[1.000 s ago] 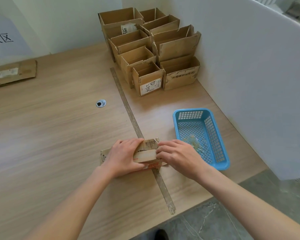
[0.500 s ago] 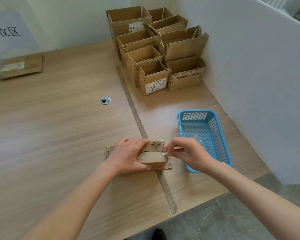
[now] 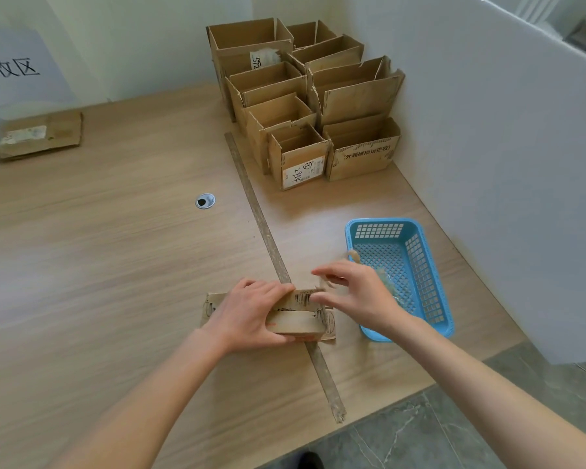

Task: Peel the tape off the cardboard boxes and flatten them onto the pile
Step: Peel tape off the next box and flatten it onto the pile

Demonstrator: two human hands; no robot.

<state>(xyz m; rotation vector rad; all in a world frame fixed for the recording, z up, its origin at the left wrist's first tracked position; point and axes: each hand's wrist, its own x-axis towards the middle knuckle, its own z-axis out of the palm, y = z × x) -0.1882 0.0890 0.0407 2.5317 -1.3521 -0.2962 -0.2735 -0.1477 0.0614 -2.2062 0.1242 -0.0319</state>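
From the head view, the left hand (image 3: 251,313) presses and grips the small cardboard box (image 3: 298,321) on the surface (image 3: 115,265). The right hand (image 3: 356,294) is just beside it, its fingers (image 3: 325,274) seeming to pinch a peeled tape strip (image 3: 323,286). The peeling step is under way. Next, the strip likely goes into the blue basket (image 3: 430,282) beyond the right fingers.

1 head-worn camera looks forward and down over the wooden table (image 3: 99,265), close above both forearms, toward the corner.
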